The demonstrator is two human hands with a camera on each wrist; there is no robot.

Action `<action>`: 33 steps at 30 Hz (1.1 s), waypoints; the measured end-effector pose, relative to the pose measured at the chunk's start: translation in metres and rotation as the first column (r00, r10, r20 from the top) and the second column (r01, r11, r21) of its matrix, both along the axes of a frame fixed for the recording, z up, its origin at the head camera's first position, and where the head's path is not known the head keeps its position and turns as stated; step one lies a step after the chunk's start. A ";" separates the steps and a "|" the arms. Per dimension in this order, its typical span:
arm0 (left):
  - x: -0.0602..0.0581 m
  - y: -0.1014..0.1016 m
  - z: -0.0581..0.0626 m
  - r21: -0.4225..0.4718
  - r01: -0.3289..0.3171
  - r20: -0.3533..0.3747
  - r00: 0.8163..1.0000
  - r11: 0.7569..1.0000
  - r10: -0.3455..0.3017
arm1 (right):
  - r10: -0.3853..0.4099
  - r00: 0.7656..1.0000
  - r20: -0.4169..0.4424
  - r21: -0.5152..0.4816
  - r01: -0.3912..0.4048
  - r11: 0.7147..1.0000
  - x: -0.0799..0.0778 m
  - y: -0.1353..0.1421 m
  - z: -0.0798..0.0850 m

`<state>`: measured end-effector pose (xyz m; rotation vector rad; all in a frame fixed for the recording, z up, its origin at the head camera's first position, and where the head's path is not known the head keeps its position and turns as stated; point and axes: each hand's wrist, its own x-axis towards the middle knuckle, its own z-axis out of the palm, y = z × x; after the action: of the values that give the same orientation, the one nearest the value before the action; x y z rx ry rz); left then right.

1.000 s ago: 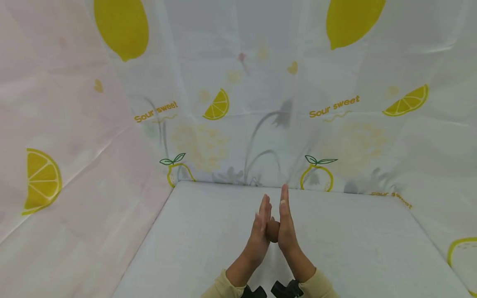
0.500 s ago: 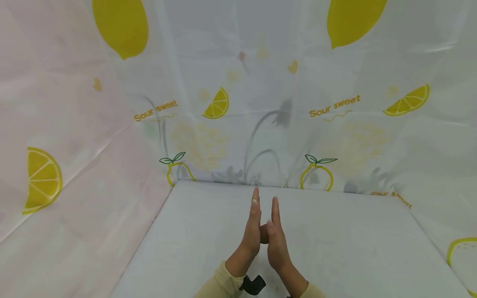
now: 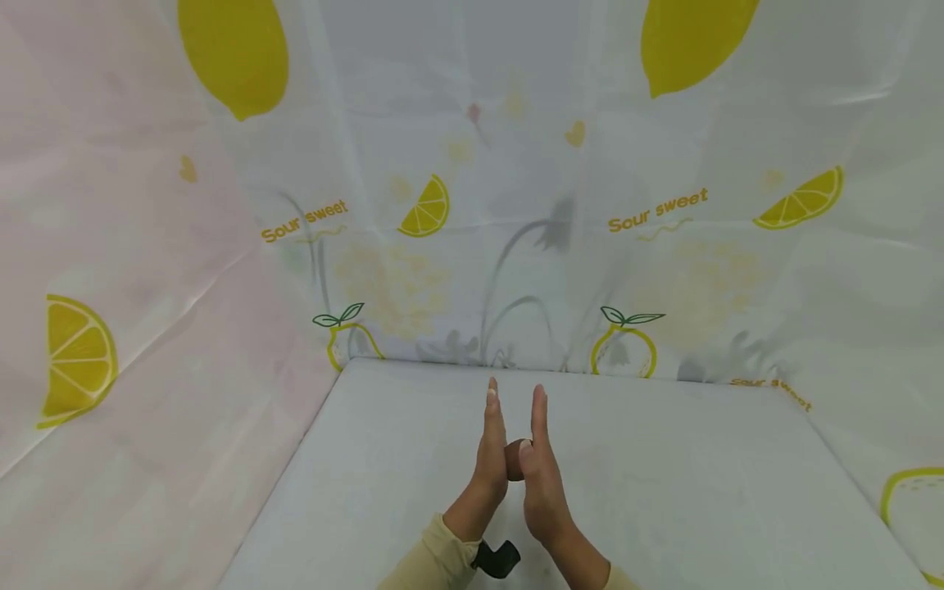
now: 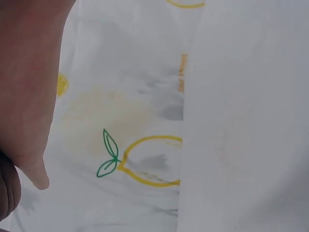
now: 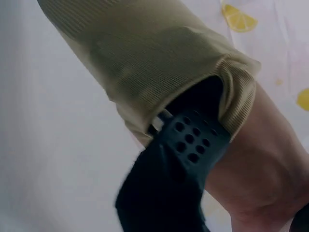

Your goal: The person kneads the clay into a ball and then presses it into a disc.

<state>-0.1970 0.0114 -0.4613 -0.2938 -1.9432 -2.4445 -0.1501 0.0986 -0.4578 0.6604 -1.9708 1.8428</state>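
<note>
A wrinkled lemon-print sheet (image 3: 472, 164) rises along the far edge and both sides of the white table (image 3: 701, 475), and a beige sleeve (image 3: 431, 561) with a black wrist mount (image 3: 500, 560) shows over the table's near edge. Over the table's near half, the left hand (image 3: 490, 459) and right hand (image 3: 544, 487) stand upright, facing each other, fingers straight and pointing toward the table's far edge. Between them, over that same near half, the flat palms press a small brown ball (image 3: 513, 462).
</note>
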 end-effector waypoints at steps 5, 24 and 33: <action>0.009 0.005 -0.003 -0.009 0.130 -0.051 0.990 0.991 -0.130 | 0.010 1.000 0.017 -0.058 -0.009 0.998 -0.007 0.006 0.010; 0.022 0.001 0.006 0.020 0.425 -0.161 0.895 0.905 -0.416 | -0.076 0.979 0.191 -0.042 0.086 0.995 -0.041 0.038 -0.002; 0.015 -0.004 0.005 0.031 0.320 -0.143 0.939 0.947 -0.313 | -0.077 0.996 0.043 0.117 0.072 0.991 -0.026 0.022 -0.026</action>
<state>-0.1823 0.0070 -0.4567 -0.8102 -1.8979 -2.5730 -0.1761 0.1202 -0.4834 0.5732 -2.1158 1.7260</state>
